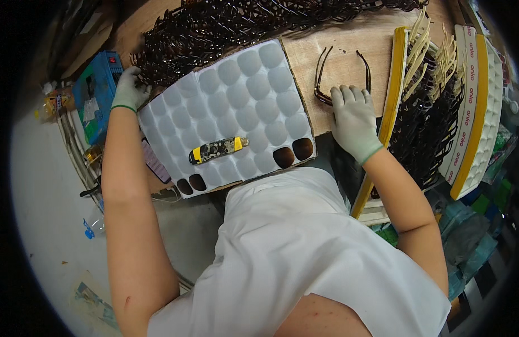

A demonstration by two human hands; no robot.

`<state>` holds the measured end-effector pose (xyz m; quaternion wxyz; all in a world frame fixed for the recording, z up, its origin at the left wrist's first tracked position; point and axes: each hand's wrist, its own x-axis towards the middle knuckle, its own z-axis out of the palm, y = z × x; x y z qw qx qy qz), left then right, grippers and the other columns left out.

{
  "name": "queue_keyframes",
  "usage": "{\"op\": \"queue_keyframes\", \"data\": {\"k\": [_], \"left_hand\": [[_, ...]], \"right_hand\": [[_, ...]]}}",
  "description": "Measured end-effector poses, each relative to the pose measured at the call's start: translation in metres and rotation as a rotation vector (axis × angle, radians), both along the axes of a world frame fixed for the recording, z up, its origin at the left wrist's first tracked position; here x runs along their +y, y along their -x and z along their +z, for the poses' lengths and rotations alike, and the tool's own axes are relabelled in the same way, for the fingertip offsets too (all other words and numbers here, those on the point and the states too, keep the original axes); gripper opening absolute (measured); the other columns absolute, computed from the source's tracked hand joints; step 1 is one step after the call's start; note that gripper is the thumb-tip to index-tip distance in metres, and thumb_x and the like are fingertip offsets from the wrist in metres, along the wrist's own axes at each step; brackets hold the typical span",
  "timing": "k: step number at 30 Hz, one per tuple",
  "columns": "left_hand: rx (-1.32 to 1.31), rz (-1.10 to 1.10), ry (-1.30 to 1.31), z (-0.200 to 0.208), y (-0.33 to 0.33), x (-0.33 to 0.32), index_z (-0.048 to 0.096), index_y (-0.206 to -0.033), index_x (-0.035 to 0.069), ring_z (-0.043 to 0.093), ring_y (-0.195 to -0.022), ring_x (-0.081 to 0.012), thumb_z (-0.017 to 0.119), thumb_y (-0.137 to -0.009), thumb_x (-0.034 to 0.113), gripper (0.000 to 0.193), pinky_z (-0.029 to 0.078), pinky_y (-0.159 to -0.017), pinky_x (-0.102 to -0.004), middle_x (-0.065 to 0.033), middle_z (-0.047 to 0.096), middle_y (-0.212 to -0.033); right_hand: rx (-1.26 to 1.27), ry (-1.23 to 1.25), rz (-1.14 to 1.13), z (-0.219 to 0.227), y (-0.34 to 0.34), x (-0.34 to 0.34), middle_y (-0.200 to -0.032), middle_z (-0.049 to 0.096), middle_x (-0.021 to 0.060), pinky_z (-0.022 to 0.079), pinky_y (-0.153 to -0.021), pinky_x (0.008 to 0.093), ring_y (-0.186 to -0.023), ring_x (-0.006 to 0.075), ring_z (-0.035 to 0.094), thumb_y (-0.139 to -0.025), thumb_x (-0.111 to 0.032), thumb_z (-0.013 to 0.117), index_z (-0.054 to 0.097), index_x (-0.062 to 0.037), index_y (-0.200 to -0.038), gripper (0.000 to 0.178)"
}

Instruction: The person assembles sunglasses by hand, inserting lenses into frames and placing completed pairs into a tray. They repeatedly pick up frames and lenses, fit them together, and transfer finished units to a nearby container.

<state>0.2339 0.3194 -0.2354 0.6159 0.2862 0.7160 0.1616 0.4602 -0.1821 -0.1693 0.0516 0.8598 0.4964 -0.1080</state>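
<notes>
My right hand (353,121), in a pale glove, is closed over the front of a dark eyeglass frame (319,76) on the wooden table. The frame's two temples point away from me. Its front is mostly hidden under my fingers, and my thumb does not show. At the far left my gloved left hand (130,90) reaches to the edge of a large pile of dark brown eyeglass frames (214,33). Its thumb and forefinger are apart, with dark frames beside them. Between my hands lies a grey-white moulded tray (223,104) with round hollows.
On the tray are a yellow-and-black utility knife (219,150) and dark brown lenses (293,153) at its near corners. A yellow-edged white box (395,84) of frames with cream-coloured temples stands at right. A blue box (99,92) is beside my left hand.
</notes>
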Motion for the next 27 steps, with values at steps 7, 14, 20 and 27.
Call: {"op": "queue_keyframes", "data": {"k": [7,14,20,27], "left_hand": [[-0.162,-0.16,-0.088,0.036,0.002,-0.011,0.066,-0.115,-0.002,0.066,-0.1,-0.024,0.074,-0.089,0.022,0.037,0.054,-0.085,-0.0395,-0.0127,0.07,-0.11],[0.366,-0.718,-1.03,0.118,0.057,-0.076,0.067,-0.117,-0.001,0.06,-0.08,-0.0131,0.076,-0.093,0.026,0.037,0.049,-0.074,-0.0279,-0.0057,0.07,-0.103],[-0.1,-1.033,-0.938,0.167,0.186,-0.221,0.068,-0.105,-0.001,0.068,-0.076,-0.0218,0.07,-0.096,0.019,0.022,0.053,-0.07,-0.0316,-0.0122,0.069,-0.084],[-0.489,-0.951,-0.513,0.172,0.223,-0.281,0.061,-0.111,-0.006,0.068,-0.088,-0.0145,0.055,-0.101,0.005,0.017,0.056,-0.082,-0.0278,-0.0078,0.07,-0.096]], "right_hand": [[0.331,-0.401,0.082,0.036,0.066,0.002,-0.092,0.065,0.0139,0.049,-0.078,0.0448,-0.088,0.0342,0.063,-0.079,-0.011,0.068,0.067,0.0,-0.103,0.027],[0.132,-0.071,-0.107,0.025,0.15,0.022,-0.098,0.065,0.0141,0.051,-0.08,0.0439,-0.095,0.0323,0.064,-0.077,-0.027,0.076,0.067,-0.0043,-0.096,0.031],[0.153,-0.027,-0.145,0.029,0.157,0.029,-0.102,0.064,0.0179,0.054,-0.085,0.0457,-0.1,0.0365,0.065,-0.074,-0.023,0.08,0.067,-0.0029,-0.098,0.034],[1.058,-0.306,-0.458,0.078,0.183,0.037,-0.08,0.068,0.0079,0.051,-0.068,0.0293,-0.072,0.0168,0.064,-0.086,-0.011,0.074,0.065,0.0017,-0.091,0.016]]}}
